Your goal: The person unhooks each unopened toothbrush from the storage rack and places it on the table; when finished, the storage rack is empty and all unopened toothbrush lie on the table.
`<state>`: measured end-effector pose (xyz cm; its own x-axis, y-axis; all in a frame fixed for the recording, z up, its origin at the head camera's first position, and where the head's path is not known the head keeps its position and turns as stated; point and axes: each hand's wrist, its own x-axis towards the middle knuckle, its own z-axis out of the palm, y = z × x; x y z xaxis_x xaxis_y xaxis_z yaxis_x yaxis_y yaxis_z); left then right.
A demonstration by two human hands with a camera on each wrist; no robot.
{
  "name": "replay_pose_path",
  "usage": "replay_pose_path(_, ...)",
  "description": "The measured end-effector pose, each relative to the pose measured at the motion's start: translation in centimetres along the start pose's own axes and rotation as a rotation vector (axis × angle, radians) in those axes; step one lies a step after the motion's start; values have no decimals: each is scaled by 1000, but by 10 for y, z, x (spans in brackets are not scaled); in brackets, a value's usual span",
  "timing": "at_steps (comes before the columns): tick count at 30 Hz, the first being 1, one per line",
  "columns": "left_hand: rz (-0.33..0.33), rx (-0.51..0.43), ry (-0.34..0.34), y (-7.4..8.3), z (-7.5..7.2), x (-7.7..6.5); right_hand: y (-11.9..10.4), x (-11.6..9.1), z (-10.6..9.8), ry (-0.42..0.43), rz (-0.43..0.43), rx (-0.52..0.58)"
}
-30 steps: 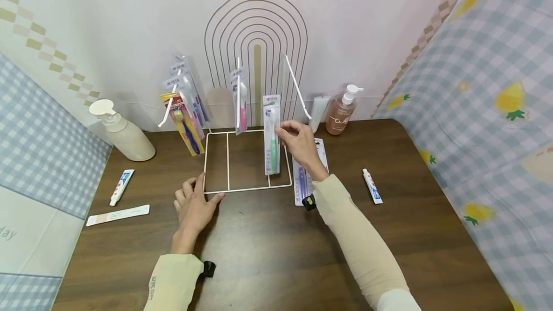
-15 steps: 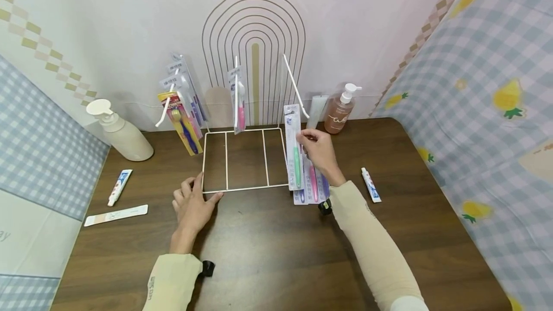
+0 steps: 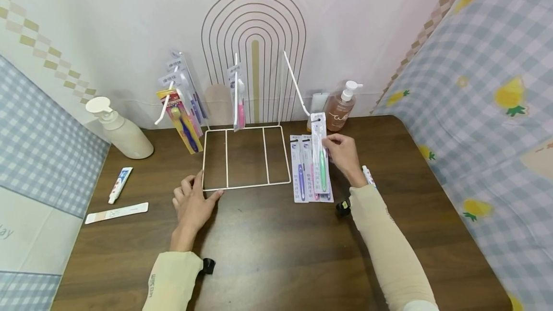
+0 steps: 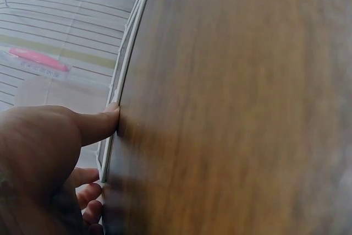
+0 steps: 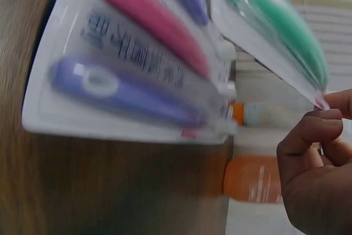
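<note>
Green toothbrush pack (image 3: 320,155) hangs from the right hand (image 3: 342,151), pinched at its upper right edge between thumb and curled fingers, and is held above the packs already lying on the table just right of the white wire rack (image 3: 246,157). The head view alone shows this layout: flat packs with purple and pink toothbrushes (image 3: 302,169) under the green one, and the left hand (image 3: 193,201) at the rack's front left corner, fingers relaxed, thumb along the front wire. The right wrist view shows the green brush (image 5: 278,23) in its clear blister lifted clear of the lying packs (image 5: 132,81), and the fingertips (image 5: 330,105) gripping its edge; it is blurred, so the print cannot be read. The left wrist view shows what the head view cannot: the thumb tip (image 4: 107,119) pressing sideways against the rack's base wire (image 4: 124,75).

On the rack's hooks hang a pink toothbrush pack (image 3: 238,100) and, to the left, several more packs (image 3: 183,104). The dark wooden table (image 3: 276,253) also carries a cream pump bottle (image 3: 118,128), an amber pump bottle (image 3: 340,109), a small toothpaste tube (image 3: 119,185) and a flat white tube (image 3: 116,212). Behind stands a pale backdrop with an arch pattern (image 3: 254,28); checked cloth with pineapples (image 3: 484,85) hangs at the right.
</note>
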<state>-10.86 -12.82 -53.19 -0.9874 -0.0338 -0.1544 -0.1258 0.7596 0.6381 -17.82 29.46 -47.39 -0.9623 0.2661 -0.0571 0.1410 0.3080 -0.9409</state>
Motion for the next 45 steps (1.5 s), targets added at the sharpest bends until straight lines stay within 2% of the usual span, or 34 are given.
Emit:
replay_pose_path(12, -5, -9, 2, 1, 0, 0, 27, 6, -34, -30, 149, -145)
replay_pose_path(19, 7, -7, 10, 1, 0, 0, 35, 6, -35, -55, 195, -201)
replay_pose_path(28, 8, 3, 17, 2, 0, -1, 40, 9, -32, -72, 236, -198)
replay_pose_path(29, 4, 3, 12, 2, 0, -1, 51, 15, -34, -85, 223, -159)
replay_pose_path(35, -5, 7, -1, 3, 0, -1, 52, 15, -34, -100, 225, -167)
replay_pose_path(36, -4, 11, -1, 3, 0, -1, 42, 9, -32, -89, 241, -207)
replay_pose_path(39, -4, 5, 1, 2, 0, 0, 43, 10, -32, -88, 247, -213)
replay_pose_path(43, -9, -5, -1, 1, 1, 1, 47, 14, -32, -89, 259, -215)
replay_pose_path(45, -10, -5, -1, 1, 1, 1, 59, 23, -31, -71, 264, -207)
